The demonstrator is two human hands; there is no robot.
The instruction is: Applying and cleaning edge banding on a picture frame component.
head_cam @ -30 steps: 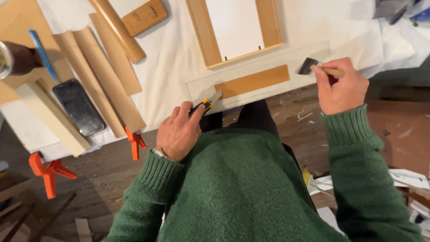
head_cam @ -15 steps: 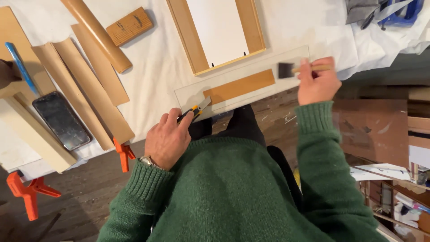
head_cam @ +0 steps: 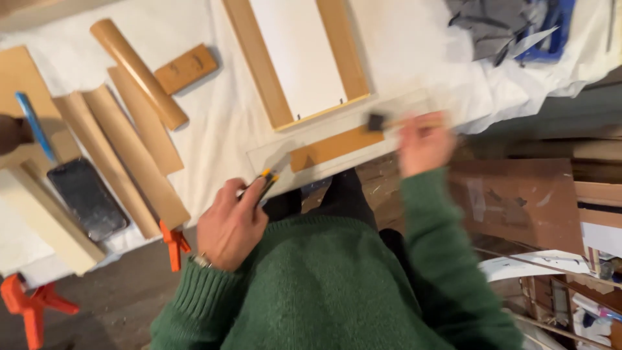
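While the head camera looks down over a green sweater, two hands work at the near edge of the bench.
Board: a long pale board (head_cam: 337,146) with a bare wood patch lies along the near edge of the cloth-covered bench (head_cam: 214,123).
Right hand: the right hand (head_cam: 424,144), blurred, is closed around the handle of a brush (head_cam: 389,121), whose dark head sits on the board's right part.
Left hand: the left hand (head_cam: 230,223) is curled tight on a small yellow-and-black tool (head_cam: 264,181), its tip at the board's left end.
Frame: a wooden frame (head_cam: 295,58) with a white panel lies just behind the board.
Left side: wooden strips (head_cam: 123,155), a phone (head_cam: 87,198), and an orange clamp (head_cam: 173,243) at the bench edge.
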